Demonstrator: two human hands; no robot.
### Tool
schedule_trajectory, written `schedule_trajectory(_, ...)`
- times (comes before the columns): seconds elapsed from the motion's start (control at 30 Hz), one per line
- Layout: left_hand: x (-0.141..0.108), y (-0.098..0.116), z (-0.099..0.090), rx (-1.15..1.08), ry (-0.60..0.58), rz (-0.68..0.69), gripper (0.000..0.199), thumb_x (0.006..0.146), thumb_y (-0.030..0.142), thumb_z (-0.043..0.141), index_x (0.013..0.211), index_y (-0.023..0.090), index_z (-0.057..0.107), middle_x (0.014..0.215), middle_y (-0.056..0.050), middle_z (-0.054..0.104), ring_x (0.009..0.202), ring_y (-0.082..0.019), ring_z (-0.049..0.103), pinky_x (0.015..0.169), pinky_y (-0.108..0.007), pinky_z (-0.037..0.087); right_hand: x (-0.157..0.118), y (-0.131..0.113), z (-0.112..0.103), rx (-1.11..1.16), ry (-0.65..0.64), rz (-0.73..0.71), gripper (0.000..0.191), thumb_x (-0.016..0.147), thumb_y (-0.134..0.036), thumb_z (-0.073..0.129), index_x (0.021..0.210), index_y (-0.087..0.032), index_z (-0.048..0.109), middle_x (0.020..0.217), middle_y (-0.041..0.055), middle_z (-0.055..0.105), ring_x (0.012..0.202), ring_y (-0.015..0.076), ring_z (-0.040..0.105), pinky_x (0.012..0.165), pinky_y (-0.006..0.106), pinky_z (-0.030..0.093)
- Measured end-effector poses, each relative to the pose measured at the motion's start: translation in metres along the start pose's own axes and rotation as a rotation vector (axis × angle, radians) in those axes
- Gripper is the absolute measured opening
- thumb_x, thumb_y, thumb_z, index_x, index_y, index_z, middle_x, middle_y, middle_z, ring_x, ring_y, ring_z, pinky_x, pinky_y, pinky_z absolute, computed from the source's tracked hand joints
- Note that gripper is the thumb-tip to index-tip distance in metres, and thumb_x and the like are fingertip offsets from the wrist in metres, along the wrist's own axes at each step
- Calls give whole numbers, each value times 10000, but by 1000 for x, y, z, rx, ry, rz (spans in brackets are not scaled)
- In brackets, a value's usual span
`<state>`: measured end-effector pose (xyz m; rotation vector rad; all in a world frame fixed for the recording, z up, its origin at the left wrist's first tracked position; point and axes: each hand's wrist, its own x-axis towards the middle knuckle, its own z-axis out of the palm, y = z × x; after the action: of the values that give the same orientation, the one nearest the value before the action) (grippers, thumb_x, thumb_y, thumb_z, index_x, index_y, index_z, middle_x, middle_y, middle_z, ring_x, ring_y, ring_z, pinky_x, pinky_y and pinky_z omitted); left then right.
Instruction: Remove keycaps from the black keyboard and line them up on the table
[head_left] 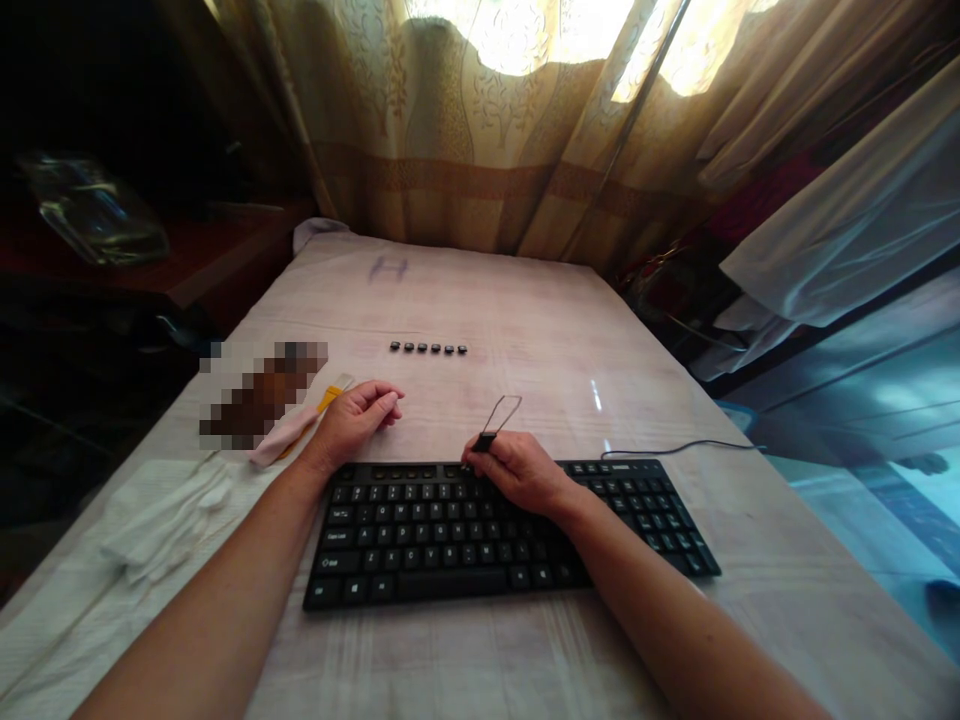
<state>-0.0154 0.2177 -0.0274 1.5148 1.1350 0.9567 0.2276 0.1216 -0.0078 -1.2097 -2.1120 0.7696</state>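
Holding black-handled thin-wire puller [485, 441] in right grip [521, 472], at rear edge of black plastic keyboard [450, 534], well short of counter's [525, 310] far edge. Can't tell if holding anything in loosely curled left grip [360, 420]. Likely light, springy-wired; pinch by handle.

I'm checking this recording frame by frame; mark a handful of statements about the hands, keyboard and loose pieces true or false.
1. The right hand holds a wire-loop tool. True.
2. Small black pieces lie in a row beyond the keyboard. True.
3. That row has nine pieces. False: it has six.
4. The cable runs off to the right, beyond the keyboard. True.
5. The left hand grips that cable. False: it is at the keyboard's far left corner, away from the cable.
6. The keyboard is white. False: it is black.
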Motion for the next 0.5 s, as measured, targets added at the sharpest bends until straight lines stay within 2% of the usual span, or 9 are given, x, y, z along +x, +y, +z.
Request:
schedule_trajectory(0.17, -1, 3, 1, 28, 12, 9, 465, 683, 600, 650, 844, 165, 666, 634, -5, 652, 561, -127, 568, 570, -250, 477, -1, 7, 2, 310, 188, 160, 356, 920, -492, 464, 869, -179, 626, 645, 6, 609, 582, 124, 559, 575, 249, 456)
schedule_trajectory(0.27, -1, 4, 1, 40, 2, -3, 480, 660, 610, 660, 842, 166, 665, 628, -8, 657, 550, -133, 574, 561, -258, 484, 2, 10, 1, 437, 201, 241, 413, 876, -566, 501, 853, -172, 626, 614, -1, 588, 543, 111, 524, 530, 237, 434)
schedule_trajectory(0.4, 1, 9, -3, 80, -64, -9, 485, 617, 601, 703, 850, 177, 676, 667, -19, 684, 615, -170, 630, 593, -281, 513, 5, 8, 1, 491, 237, 270, 430, 845, -598, 525, 841, -179, 620, 602, -11, 569, 524, 101, 495, 519, 232, 421)
schedule_trajectory(0.5, -3, 23, -1, 235, -80, 61, 409, 652, 555, 697, 845, 195, 706, 720, -25, 709, 651, -177, 630, 622, -282, 503, 6, 4, 2, 460, 273, 248, 416, 859, -583, 514, 842, -181, 622, 609, -8, 573, 530, 102, 497, 531, 237, 426)
